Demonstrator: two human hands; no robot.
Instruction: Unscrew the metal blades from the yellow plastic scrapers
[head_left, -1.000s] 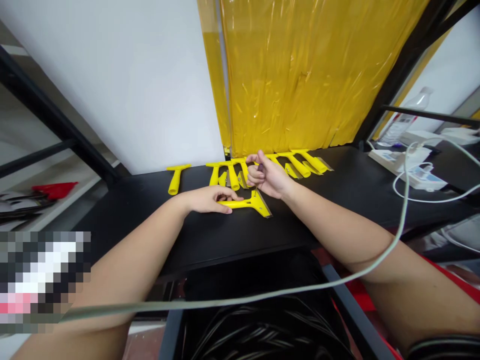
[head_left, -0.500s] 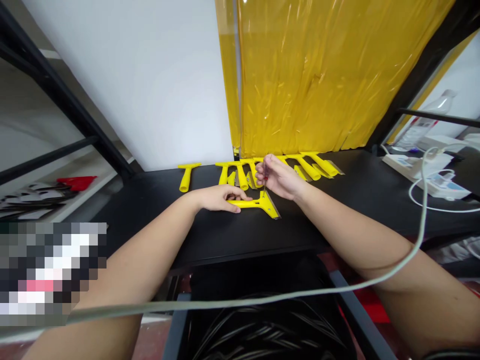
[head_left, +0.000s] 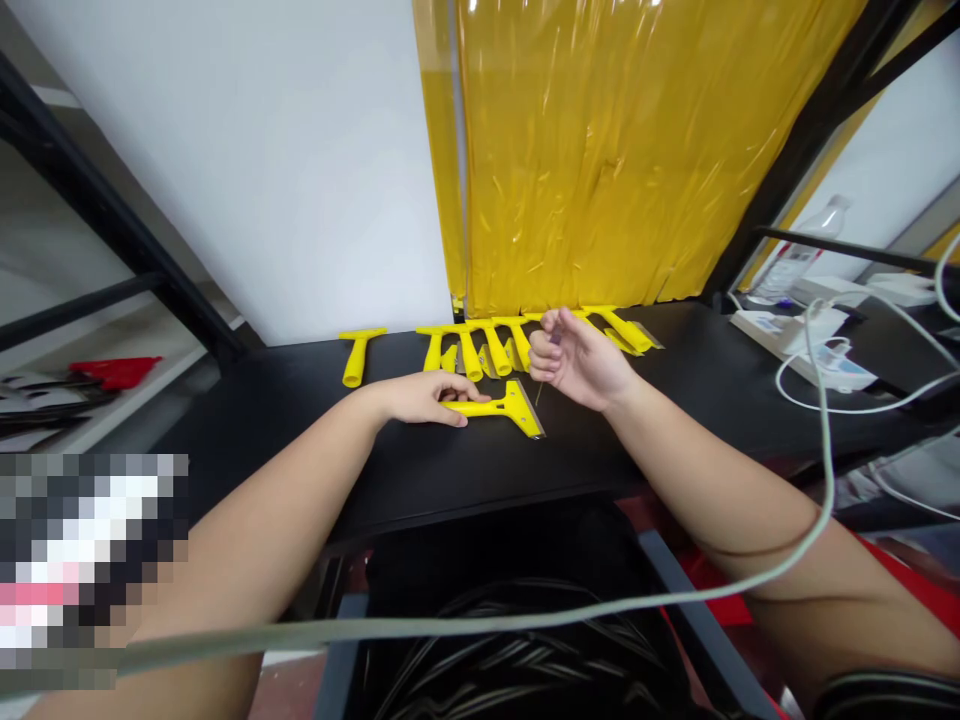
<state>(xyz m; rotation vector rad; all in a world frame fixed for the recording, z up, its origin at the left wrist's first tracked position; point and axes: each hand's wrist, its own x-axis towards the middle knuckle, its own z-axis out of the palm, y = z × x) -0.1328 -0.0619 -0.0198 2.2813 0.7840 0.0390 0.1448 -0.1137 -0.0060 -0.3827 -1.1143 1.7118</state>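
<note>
My left hand (head_left: pixel 427 400) is wrapped round the handle of a yellow scraper (head_left: pixel 516 408), which lies on the black table with its wide metal blade pointing right. Two small screws show on the scraper's head. Just above and to the right of that head, my right hand (head_left: pixel 581 360) is closed on a screwdriver (head_left: pixel 539 393). Its thin shaft points down beside the blade, apart from the screws; fingers hide most of its handle. Behind both hands, several more yellow scrapers (head_left: pixel 469 355) lie in a row, partly covered by my right hand.
One yellow handle (head_left: pixel 355 358) lies apart at the left of the row. White power strips (head_left: pixel 806 350) and a plastic bottle (head_left: pixel 802 250) are at the right. A pale cable (head_left: pixel 540 612) hangs across the foreground. A yellow plastic curtain (head_left: pixel 600 170) and a white panel (head_left: pixel 300 170) stand behind.
My right hand has lifted the screwdriver off the scraper's head and moved it to the right. My left hand still holds the scraper. The whole view has shifted slightly.
</note>
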